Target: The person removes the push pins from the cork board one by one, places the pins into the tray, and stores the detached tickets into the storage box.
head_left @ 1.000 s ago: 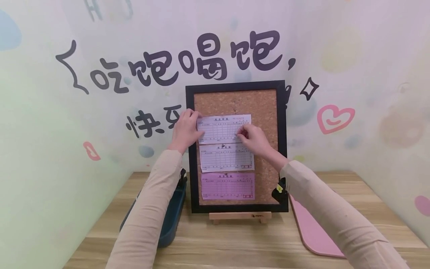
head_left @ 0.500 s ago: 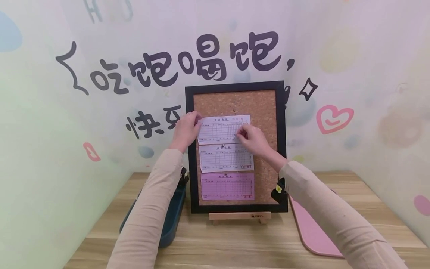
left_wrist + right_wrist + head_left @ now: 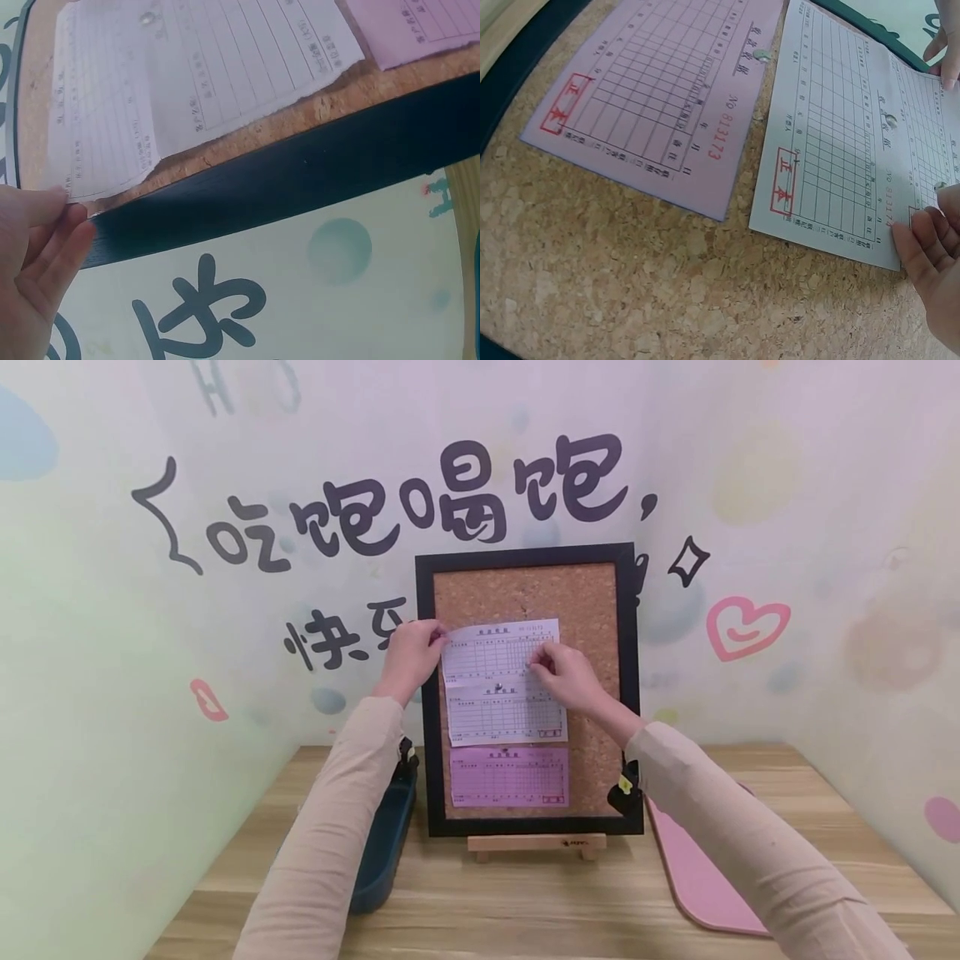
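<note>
The top white slip (image 3: 491,653) lay on the upper half of the cork board (image 3: 525,589), just above a second white slip (image 3: 502,714), with a pink slip (image 3: 510,781) below that. The left hand (image 3: 411,653) pinched its upper left corner between thumb and fingers. The right hand (image 3: 566,675) was at its right side, thumb and fingers drawn together on what looked like a small pin (image 3: 940,185) (mostly hidden by the thumb). The slip would likely have been very light and limp, quick to crease or tear, and apt to slide while loose. The best hold was probably an outer edge or corner, pinched gently and pressed flat, leaving the middle uncrumpled.
</note>
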The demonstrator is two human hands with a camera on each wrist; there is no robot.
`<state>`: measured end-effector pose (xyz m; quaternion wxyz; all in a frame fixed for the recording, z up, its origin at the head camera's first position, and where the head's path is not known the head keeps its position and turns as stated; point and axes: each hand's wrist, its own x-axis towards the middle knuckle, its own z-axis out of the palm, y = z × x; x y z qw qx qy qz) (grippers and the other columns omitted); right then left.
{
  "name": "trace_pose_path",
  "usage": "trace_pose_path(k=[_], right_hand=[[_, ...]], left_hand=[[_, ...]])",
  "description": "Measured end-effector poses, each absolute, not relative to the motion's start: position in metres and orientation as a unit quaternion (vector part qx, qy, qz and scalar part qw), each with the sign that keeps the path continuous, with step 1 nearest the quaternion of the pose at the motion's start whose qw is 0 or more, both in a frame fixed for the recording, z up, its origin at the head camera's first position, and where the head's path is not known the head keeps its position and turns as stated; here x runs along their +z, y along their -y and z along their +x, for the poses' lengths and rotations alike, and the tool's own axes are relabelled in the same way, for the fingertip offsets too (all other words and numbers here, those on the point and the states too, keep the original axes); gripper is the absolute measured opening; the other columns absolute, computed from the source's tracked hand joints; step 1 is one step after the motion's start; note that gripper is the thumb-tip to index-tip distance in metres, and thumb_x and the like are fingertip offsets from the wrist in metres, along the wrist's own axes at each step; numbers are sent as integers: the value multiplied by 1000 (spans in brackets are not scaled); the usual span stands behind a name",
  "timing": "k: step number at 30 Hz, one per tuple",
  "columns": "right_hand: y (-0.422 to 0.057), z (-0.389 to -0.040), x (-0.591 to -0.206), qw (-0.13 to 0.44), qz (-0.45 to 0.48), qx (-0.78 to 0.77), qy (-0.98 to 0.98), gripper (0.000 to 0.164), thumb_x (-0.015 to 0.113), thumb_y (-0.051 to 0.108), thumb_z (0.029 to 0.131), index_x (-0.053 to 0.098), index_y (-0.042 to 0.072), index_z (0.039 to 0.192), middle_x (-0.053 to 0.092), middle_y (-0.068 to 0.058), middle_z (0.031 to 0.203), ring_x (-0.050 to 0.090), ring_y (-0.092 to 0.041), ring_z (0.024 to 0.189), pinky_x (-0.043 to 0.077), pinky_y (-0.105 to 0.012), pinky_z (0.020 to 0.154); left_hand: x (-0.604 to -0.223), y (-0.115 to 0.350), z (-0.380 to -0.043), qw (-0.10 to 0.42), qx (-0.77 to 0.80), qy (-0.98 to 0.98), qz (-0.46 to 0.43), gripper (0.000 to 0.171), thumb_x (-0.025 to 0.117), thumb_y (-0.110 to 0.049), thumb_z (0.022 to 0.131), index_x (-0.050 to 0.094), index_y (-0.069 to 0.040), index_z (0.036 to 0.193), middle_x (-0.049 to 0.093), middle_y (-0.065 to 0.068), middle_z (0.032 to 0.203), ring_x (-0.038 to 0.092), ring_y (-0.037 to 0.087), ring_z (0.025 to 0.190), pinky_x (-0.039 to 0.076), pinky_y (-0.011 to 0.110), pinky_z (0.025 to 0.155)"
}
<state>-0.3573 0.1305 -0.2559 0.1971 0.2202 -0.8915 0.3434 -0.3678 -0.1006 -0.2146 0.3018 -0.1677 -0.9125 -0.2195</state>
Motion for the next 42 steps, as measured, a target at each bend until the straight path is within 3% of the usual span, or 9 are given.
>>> trace_pose_path(k=[13, 18, 26, 42], right_hand=[[-145, -346, -264, 156, 249, 362, 885, 8, 52, 10, 92, 55, 3, 92, 54, -9, 81, 48, -19, 72, 40, -29, 63], [-153, -342, -266, 154, 250, 357, 887, 8, 52, 10, 91, 56, 3, 92, 55, -8, 81, 47, -19, 72, 40, -29, 62], [-168, -334, -274, 161, 249, 339, 893, 8, 53, 9, 91, 57, 3, 90, 56, -9, 80, 48, -19, 72, 40, -29, 62], [-207, -315, -302, 150, 251, 333, 897, 5, 56, 3, 87, 58, -2, 87, 53, -6, 71, 45, -15, 64, 39, -24, 55]], left_hand=[[-208, 109, -345, 303, -259, 898, -187, 18, 57, -10, 87, 70, 0, 96, 69, 14, 93, 63, 25, 83, 49, 36, 75], [-207, 115, -337, 324, -253, 889, -202, 18, 57, -9, 87, 70, 1, 94, 70, 15, 89, 62, 25, 77, 49, 36, 72], [-205, 126, -326, 316, -267, 889, -198, 17, 58, -9, 87, 70, 2, 94, 69, 16, 89, 62, 26, 75, 50, 36, 70], [-224, 185, -294, 293, -286, 900, -151, 21, 57, -11, 88, 67, 4, 98, 68, 21, 90, 64, 30, 81, 49, 39, 71]])
